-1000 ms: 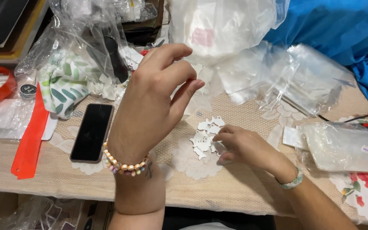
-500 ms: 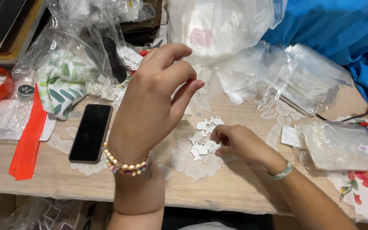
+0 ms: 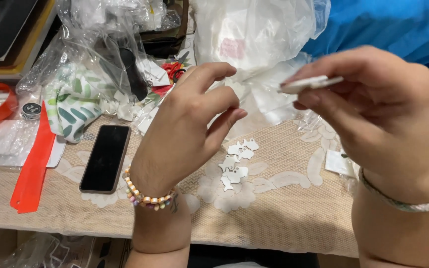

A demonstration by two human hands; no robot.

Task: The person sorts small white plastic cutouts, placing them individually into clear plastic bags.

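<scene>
A thin white cutout piece [image 3: 310, 83] is being pinched in the right hand [image 3: 378, 109] and brought toward the loosely open, empty left hand [image 3: 187, 129]; a careful transfer seems called for.

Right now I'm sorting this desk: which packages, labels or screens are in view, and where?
Phone: left of left hand, flat, dark screen.
Big plastic bag: top centre, whitish, pink label.
Small tin: far left, round, dark lid.
Clear bags: top left, crumpled.
</scene>
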